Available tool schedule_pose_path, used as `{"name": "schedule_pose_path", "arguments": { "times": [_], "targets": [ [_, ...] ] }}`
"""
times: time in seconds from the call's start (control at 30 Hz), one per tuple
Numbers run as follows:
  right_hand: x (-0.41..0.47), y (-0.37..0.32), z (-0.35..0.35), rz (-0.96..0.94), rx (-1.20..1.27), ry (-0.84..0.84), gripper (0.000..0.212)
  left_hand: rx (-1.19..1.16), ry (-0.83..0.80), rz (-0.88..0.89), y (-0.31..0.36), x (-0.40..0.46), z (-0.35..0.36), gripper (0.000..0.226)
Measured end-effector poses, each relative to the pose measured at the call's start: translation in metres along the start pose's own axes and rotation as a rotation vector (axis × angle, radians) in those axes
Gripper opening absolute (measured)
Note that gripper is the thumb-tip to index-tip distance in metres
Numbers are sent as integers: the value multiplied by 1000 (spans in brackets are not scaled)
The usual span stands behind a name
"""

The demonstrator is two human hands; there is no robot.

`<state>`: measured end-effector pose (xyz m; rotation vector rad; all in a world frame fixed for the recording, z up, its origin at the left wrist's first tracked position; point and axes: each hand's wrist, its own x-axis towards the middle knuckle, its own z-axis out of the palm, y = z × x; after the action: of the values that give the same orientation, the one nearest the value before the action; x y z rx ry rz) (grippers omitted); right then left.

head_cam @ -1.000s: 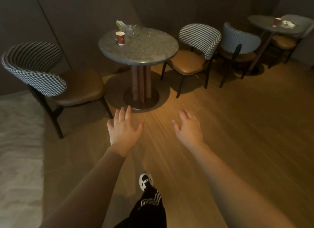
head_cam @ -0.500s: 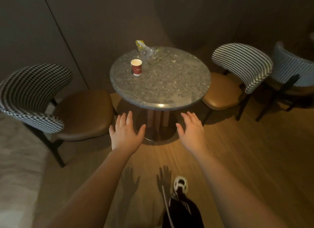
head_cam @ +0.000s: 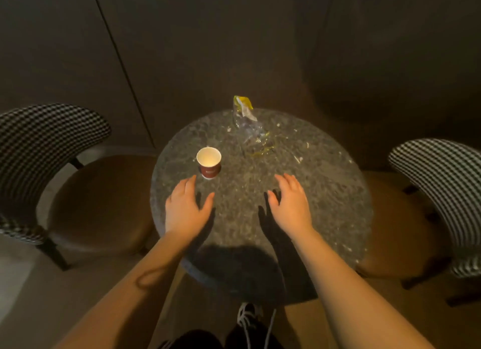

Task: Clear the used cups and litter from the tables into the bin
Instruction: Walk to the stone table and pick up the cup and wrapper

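- Wall (head_cam: 234,36) — dark panelling fills the upper part of the view, with one thin seam running diagonally down its left side.
- Table (head_cam: 325,205) — round, with a speckled grey stone top; it sits in the middle of the view, close against the wall. Shadows of the person's arms and body fall on its near edge.
- Left chair (head_cam: 99,205) — brown padded seat and black-and-white checked backrest, just beside the table on its left.
- Right chair (head_cam: 442,192) — same pattern, just beside the table on its right; its tan seat is partly tucked under the tabletop.
- Left hand (head_cam: 186,210) — palm down above the left part of the tabletop, fingers spread and empty. The fingertips are near the paper cup but apart from it.
- Right hand (head_cam: 291,205) — palm down above the centre of the tabletop, fingers spread and empty, well apart from the left hand.
- Plastic wrapper (head_cam: 250,130) — clear and crumpled, with a yellow end standing up; it rests on the far part of the tabletop, near the wall.
- Paper cup (head_cam: 209,162) — red outside, white inside, upright on the left part of the tabletop, between the left hand and the wrapper. It looks empty.
- Shoe (head_cam: 250,315) — dark with white laces, on the floor at the bottom edge below the table.
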<state>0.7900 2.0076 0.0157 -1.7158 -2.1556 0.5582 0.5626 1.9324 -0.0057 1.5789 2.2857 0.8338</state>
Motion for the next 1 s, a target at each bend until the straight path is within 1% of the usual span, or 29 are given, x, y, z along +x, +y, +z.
{"name": "schedule_pose_path", "arguments": {
  "times": [0.07,0.1,0.13,0.23,0.3,0.37,0.4,0.47,0.57,0.63,0.67,0.77,0.83,0.93,1.0],
  "targets": [
    [27,6,4,-8,2,-30,51,-65,47,-28,5,25,10,63],
    [40,8,7,-7,6,-50,51,-95,65,-50,6,37,16,66],
    [51,10,11,-2,11,-67,51,-130,76,-84,6,49,23,73],
    [82,14,23,-27,-4,-65,51,-246,50,-214,6,87,44,109],
    [99,14,29,-50,-13,-47,50,-250,37,-192,3,110,59,123],
    [116,12,33,-48,11,-45,48,-221,20,-166,-2,129,72,127],
    [124,10,34,-53,25,-39,47,-221,6,-176,-3,137,76,125],
    [142,6,36,-77,53,-1,46,-198,-8,-188,-6,148,82,114],
    [183,-3,33,-134,60,125,45,-146,8,-153,-14,156,82,89],
    [221,-7,31,-169,35,186,46,-144,42,-158,-19,159,77,82],
    [241,-8,32,-170,7,162,47,-145,60,-158,-21,162,74,81],
    [282,-2,49,-115,-103,-75,57,-168,97,-151,-27,167,64,83],
    [285,3,64,-99,-112,-200,63,-191,101,-141,-28,168,56,85],
    [266,2,79,-87,-3,-238,65,-202,102,-83,-28,171,47,84],
    [248,-7,90,-60,34,-252,66,-195,104,-79,-29,174,41,83]
  ]
}}
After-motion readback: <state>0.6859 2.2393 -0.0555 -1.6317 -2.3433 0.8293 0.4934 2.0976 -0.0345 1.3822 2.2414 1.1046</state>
